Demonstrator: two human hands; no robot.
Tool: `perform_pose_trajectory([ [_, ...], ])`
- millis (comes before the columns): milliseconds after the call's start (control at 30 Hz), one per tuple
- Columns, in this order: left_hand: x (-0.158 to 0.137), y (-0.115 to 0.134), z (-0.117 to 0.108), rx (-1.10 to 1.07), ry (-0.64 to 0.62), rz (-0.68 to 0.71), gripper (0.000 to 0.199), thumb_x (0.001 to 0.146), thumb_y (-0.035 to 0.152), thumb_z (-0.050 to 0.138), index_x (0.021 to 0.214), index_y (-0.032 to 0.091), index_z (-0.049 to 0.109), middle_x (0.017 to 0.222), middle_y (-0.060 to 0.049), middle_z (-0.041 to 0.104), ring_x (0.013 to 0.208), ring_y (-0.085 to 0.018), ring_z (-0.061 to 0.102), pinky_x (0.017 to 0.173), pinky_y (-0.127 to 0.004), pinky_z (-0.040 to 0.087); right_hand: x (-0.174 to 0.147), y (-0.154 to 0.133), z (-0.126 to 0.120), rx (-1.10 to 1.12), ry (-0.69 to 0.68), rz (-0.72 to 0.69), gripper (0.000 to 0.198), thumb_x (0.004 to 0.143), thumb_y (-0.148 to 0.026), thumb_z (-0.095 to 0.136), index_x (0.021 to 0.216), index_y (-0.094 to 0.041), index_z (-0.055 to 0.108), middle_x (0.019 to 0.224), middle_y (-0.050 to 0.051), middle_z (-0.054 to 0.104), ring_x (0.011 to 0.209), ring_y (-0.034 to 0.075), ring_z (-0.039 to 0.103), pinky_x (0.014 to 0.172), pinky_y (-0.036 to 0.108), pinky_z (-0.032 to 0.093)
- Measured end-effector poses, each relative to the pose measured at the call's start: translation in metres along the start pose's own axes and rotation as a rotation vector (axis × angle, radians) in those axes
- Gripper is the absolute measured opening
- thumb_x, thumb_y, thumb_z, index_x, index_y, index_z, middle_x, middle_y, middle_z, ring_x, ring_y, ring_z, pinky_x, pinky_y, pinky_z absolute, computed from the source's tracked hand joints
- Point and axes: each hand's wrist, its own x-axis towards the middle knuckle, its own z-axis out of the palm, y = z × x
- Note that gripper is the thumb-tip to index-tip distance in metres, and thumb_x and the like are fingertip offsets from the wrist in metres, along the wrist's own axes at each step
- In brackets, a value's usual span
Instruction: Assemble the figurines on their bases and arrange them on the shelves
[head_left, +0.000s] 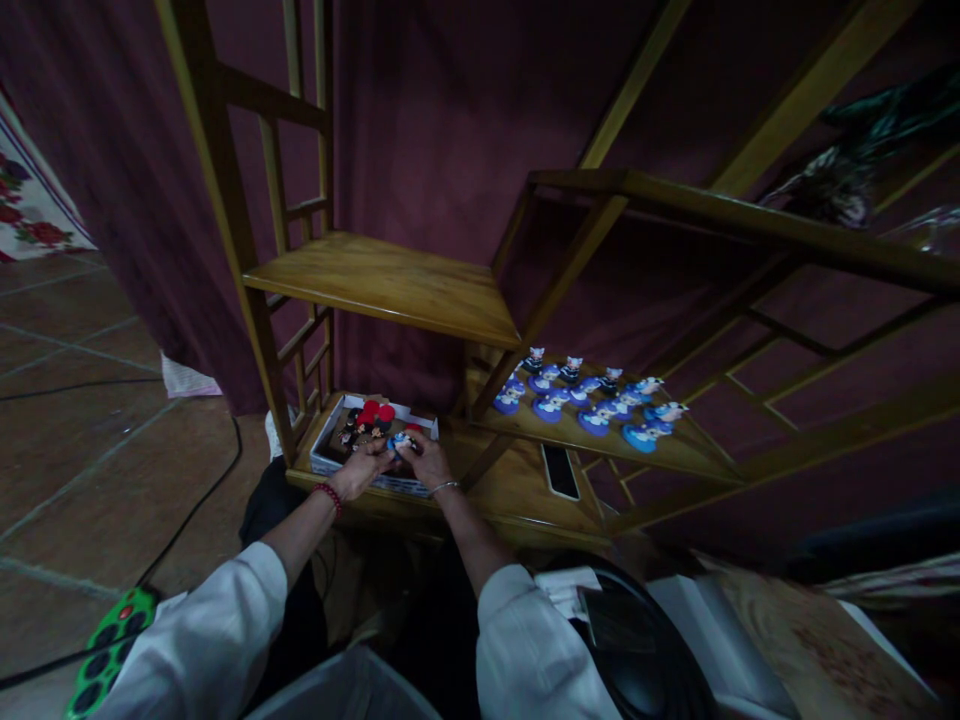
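Observation:
Over the front of a shallow cardboard box (324, 450), my two hands meet around a small blue-and-white figurine (402, 441). My left hand (364, 470), with red beads at the wrist, is closed on its left side. My right hand (429, 462), with a thin bracelet, grips it from the right. The fingers cover part of the figurine. Inside the box lie several dark little figurines (351, 432) and red round pieces (385, 412). To the right, several blue and purple figurines (553, 404) stand in rows on a wooden shelf (697, 460), with black-and-white ones (572, 368) behind.
A phone (559, 472) lies on the lower board, right of the box. Above the box juts a bare wooden shelf board (382, 285). Slanting posts (574, 265) divide the rack. A green power strip (112, 640) and a black cable (196, 505) are on the floor at left.

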Motion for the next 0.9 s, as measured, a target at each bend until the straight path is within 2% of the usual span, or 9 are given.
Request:
perform_pose_trajectory([
  [300,0.000,0.003,0.000,-0.070,0.024,-0.010,0.020,0.062,0.004,0.065,0.080,0.012,0.063,0.083,-0.004,0.064,0.083,-0.013,0.058,0.088,-0.032,0.042,0.005,0.005,-0.002,0.139,-0.059,-0.080,0.029,0.067,-0.029,0.058,0.096,-0.023,0.061,0.090,0.000,0.064,0.081,0.015,0.058,0.080,0.029,0.045],
  [733,-0.001,0.003,0.005,-0.040,0.023,0.031,0.024,0.058,0.010,0.069,0.081,0.010,0.063,0.086,-0.006,0.064,0.090,-0.018,0.057,0.086,-0.035,0.043,0.001,-0.006,0.000,-0.104,0.015,-0.058,0.029,0.070,-0.027,0.056,0.098,-0.021,0.060,0.082,0.002,0.064,0.074,0.015,0.059,0.071,0.028,0.047],
  [900,-0.001,0.003,0.005,-0.089,0.079,0.001,0.019,0.063,0.005,0.064,0.080,0.011,0.062,0.086,-0.006,0.064,0.087,-0.016,0.058,0.086,-0.034,0.044,-0.002,-0.014,-0.002,-0.110,0.003,-0.078,0.034,0.072,-0.026,0.054,0.106,-0.024,0.057,0.091,0.001,0.064,0.081,0.016,0.059,0.076,0.029,0.046],
])
